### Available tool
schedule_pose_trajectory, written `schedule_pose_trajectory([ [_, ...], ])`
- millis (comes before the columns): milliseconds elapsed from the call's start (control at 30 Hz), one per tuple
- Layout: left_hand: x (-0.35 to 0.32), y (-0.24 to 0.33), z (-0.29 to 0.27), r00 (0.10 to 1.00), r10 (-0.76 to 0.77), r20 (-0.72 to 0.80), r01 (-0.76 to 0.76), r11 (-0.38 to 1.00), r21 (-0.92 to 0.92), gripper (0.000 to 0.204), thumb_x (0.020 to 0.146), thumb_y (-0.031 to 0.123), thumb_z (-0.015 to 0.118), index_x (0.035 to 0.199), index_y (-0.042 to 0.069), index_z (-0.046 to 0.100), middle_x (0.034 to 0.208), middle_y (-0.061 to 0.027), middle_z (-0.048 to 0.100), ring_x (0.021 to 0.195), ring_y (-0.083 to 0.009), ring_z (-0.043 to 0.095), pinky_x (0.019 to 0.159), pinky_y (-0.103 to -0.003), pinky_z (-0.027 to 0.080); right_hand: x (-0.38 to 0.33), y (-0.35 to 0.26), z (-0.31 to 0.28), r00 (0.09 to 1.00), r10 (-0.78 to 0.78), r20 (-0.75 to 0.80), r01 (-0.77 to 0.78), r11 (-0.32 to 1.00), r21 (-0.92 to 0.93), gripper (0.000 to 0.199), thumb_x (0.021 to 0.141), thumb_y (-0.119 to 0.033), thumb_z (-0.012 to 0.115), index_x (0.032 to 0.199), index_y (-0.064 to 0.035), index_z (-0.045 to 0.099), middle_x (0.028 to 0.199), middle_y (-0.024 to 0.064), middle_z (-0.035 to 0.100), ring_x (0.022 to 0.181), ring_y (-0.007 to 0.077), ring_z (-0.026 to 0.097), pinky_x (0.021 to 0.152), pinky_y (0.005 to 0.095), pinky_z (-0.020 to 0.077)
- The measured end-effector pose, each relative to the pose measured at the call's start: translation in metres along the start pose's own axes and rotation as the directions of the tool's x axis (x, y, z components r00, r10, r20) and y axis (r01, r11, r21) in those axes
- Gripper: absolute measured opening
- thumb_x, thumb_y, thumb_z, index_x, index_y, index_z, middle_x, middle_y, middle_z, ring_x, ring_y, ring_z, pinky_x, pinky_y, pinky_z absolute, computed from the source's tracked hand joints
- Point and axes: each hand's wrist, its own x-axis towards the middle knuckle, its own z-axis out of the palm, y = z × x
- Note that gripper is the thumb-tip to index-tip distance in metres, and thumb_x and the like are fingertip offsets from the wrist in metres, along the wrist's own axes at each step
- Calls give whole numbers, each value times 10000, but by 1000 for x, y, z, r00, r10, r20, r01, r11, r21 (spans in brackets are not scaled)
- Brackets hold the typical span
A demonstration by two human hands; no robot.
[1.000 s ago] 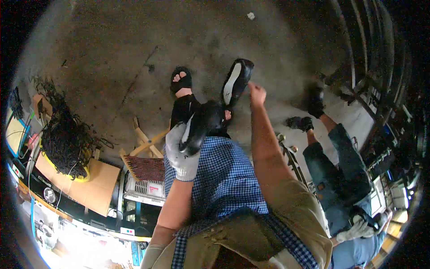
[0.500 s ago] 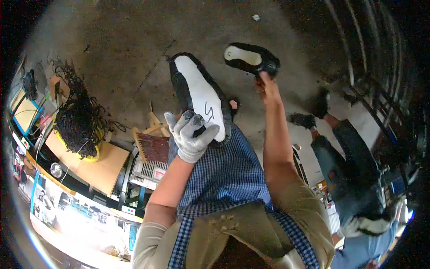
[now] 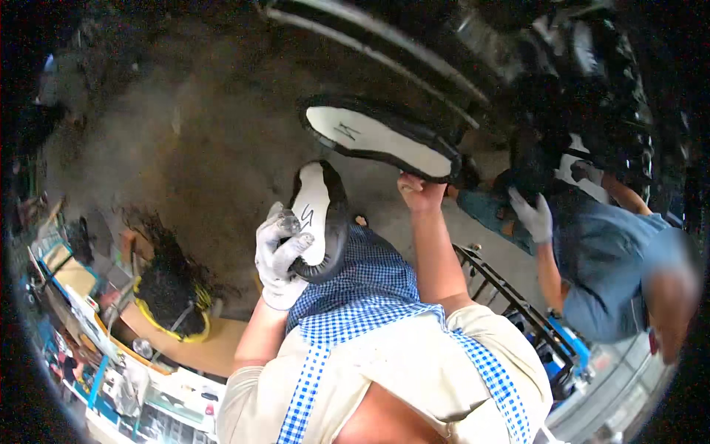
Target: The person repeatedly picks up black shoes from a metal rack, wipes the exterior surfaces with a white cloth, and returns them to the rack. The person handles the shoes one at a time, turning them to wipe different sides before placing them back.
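My left hand (image 3: 279,255), in a pale glove with dark-stained fingertips, grips the heel end of a black shoe upper (image 3: 336,218). Its white sole-side board with a hand-drawn mark faces me, and the black edge is gathered in pleats around it. Out in front and to the right, my bare right hand (image 3: 421,194) holds a second black shoe upper (image 3: 381,139) by one end. That one lies nearly level, its marked white board also turned toward me. Part of the right fingers is hidden behind it. The two uppers are apart.
A co-worker in a blue-grey shirt (image 3: 610,259) stands close on the right, one gloved hand (image 3: 532,216) raised. Metal rack rails (image 3: 377,52) cross the far side. At left, a yellow-rimmed basket (image 3: 196,337) of black strips stands on a brown board (image 3: 222,355).
The view has swung toward the rails and co-worker. My right hand's upper has turned more level and appears larger. The left one sits lower, more upright. Both hands keep their hold.
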Motion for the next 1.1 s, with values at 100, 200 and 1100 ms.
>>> schedule_pose_trajectory([
  [100, 21, 15, -5, 992, -113, -57, 110, 993, -50, 467, 615, 110, 800, 1008, 118, 548, 1030, -143, 544, 1005, -301, 550, 919, -427, 464, -39, -14, 47, 997, -34, -75, 16, 973, -232, 426, 843, -496, 536, 1053, -132, 606, 878, 24, 639, 482, 123, 446, 398, 219, 362],
  [200, 49, 31, -25, 968, -250, 0, 237, 920, -312, 530, 634, 77, 792, 1096, 38, 535, 1066, -134, 563, 987, -271, 589, 867, -364, 490, -77, -22, 44, 951, -255, -173, 151, 875, -460, 428, 828, -481, 577, 1094, -146, 578, 902, 7, 608, 671, 162, 561, 441, 254, 400],
  [1100, 366, 114, 184, 877, -161, 453, 328, 889, -320, 471, 950, 305, 462, 1297, -12, 454, 1237, -164, 534, 1139, -286, 523, 942, -318, 433, -185, -103, 82, 932, -358, 61, 360, 891, -275, 590, 760, -410, 650, 1194, -25, 543, 1112, 141, 614, 1004, 275, 592, 907, 404, 457],
])
